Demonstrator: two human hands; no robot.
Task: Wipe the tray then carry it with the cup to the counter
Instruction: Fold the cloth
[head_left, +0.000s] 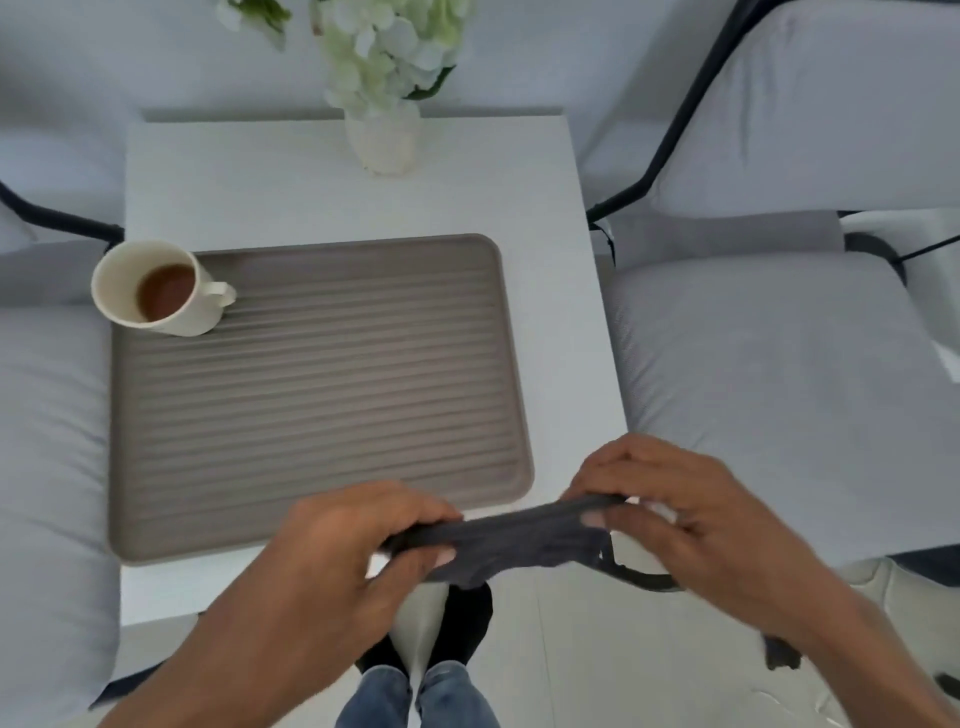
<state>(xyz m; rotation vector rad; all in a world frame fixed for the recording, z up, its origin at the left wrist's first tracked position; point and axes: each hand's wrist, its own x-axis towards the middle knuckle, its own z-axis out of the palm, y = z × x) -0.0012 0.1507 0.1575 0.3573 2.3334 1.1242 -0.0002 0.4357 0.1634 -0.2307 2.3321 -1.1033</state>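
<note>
A grey ribbed tray (322, 395) lies on a small white table (260, 176). A white cup (156, 291) with brown drink stands upright on the tray's far left corner, its handle to the right. Over the table's near right corner, both hands hold a dark grey cloth (519, 540) stretched between them. My left hand (358, 540) pinches the cloth's left end, and my right hand (670, 509) pinches its right end. The cloth hangs just off the tray's near edge, not touching it.
A white vase (384, 137) of pale flowers stands at the table's far edge. Grey cushioned chairs (769, 379) with dark frames flank the table left and right. My legs and dark shoes (441, 654) show below the table's near edge on a pale floor.
</note>
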